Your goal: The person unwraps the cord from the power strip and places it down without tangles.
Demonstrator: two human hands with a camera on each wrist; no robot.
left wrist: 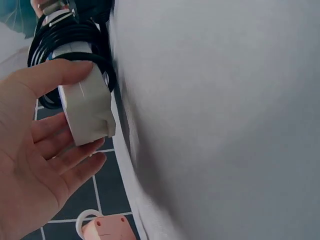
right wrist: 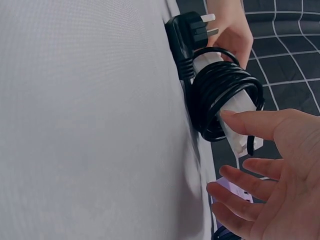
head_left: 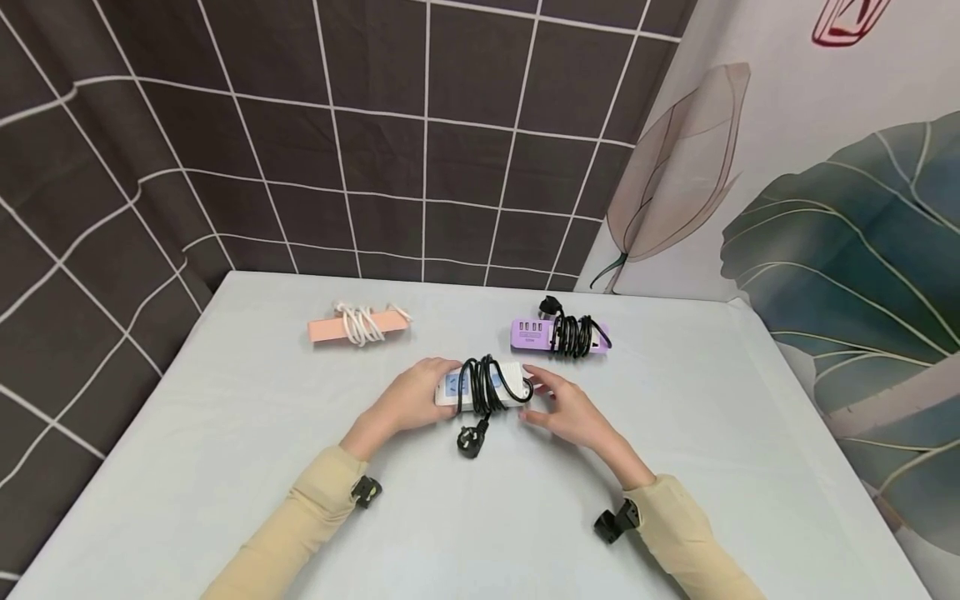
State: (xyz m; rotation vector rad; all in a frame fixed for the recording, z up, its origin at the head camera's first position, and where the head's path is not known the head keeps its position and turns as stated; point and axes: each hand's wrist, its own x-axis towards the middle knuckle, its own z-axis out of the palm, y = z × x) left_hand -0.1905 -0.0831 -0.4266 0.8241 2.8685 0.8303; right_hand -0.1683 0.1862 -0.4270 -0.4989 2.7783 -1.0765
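A white power strip [head_left: 446,397] with blue socket faces lies near the middle of the table, a black cord [head_left: 482,385] coiled around it. Its black plug [head_left: 470,441] points toward the person. My left hand [head_left: 414,394] holds the strip's left end; in the left wrist view the thumb presses one side of the white end [left wrist: 90,112] and the fingers lie along the other. At the other end is my right hand [head_left: 567,411], fingers spread. The right wrist view shows its thumb at the strip [right wrist: 244,101], the other fingers apart from it.
Behind to the left lies a pink power strip [head_left: 327,330] wrapped in white cord [head_left: 362,326]. A purple one [head_left: 530,335] with black cord [head_left: 573,336] lies behind to the right. A dark checked curtain [head_left: 375,158] hangs along the back edge of the white table [head_left: 225,467].
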